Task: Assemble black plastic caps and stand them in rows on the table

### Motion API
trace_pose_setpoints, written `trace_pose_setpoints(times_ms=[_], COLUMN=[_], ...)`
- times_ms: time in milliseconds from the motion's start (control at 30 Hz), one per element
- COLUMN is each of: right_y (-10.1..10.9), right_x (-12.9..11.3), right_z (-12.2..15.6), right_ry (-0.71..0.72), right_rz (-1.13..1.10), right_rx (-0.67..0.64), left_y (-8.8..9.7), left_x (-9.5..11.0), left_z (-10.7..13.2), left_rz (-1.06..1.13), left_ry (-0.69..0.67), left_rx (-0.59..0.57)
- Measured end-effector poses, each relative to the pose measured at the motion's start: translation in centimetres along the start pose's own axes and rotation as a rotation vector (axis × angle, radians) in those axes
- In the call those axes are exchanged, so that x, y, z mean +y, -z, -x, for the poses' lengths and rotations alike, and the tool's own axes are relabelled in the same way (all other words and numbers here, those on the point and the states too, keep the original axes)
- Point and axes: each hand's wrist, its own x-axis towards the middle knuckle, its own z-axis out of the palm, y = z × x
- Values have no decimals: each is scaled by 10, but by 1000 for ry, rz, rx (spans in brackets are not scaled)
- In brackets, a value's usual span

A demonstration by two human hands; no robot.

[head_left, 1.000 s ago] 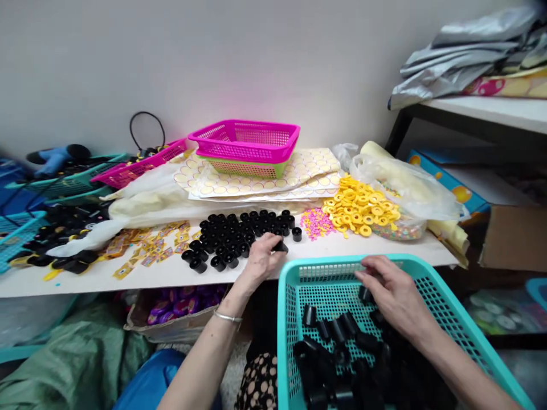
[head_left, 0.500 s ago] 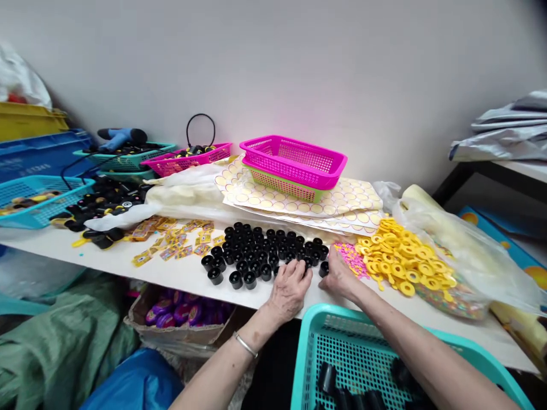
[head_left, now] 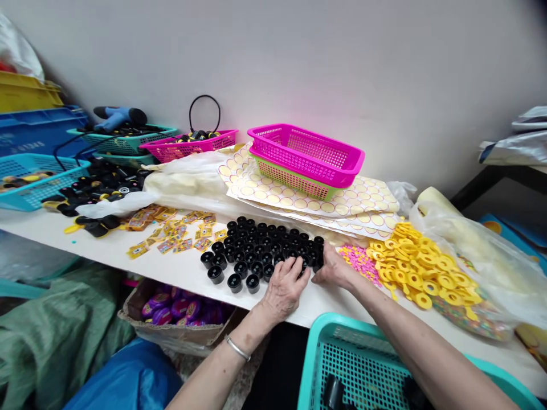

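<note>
A cluster of round black plastic caps [head_left: 256,250], hollow side up, stands packed on the white table [head_left: 171,273]. My left hand [head_left: 285,287] rests at the front edge of the cluster, its fingers spread and bent over the nearest caps. At the right end my right hand [head_left: 335,266] lies against the outermost caps, thumb toward me and fingers reaching along their side. Its fingertips are partly hidden. Neither hand lifts a cap. Below my right forearm is a turquoise basket [head_left: 318,347] with black cylindrical parts [head_left: 333,392] in it.
Yellow ring-shaped parts [head_left: 421,265] and small pink pieces [head_left: 361,263] lie to the right. Small printed cards [head_left: 171,236] lie left of the caps. Behind are stacked magenta and green baskets [head_left: 305,151] on patterned sheets. A carton of purple items [head_left: 182,307] sits below the table edge.
My right hand has moved slightly left, and the cap that stood apart beside it is now up against the cluster. The left hand stays at the front caps. The view has shifted a little.
</note>
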Motion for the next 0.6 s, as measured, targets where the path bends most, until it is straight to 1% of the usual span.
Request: trace_pose_setpoints(times_ms=[100,200,333,433,500,533,567,600], right_y=[-9,-14,-14,-12,-11,-11,-11,-11], right_x=[-8,-15,-23,-24,-23,-22,-20,-18], right_z=[-3,-3,1,7,10,12,13,13], right_ry=[-26,-44,-68,-57,-54,-56,-58,-60], right_rz=[-14,-29,-34,-47,-55,-58,-61,-63], right_rx=[1,14,22,7,0,2,7,16], left_y=[0,-1,-1,4,11,16,21,26], left_x=[-7,-13,-14,-10,-5,-2,1,3], left_z=[3,4,4,3,6,9,14,19], left_rz=[6,22,18,-25,-52,-70,-94,-125], left_ry=[18,24,25,26,-1,1,32,93], left_rx=[21,14,-10,2,66,122,193,274])
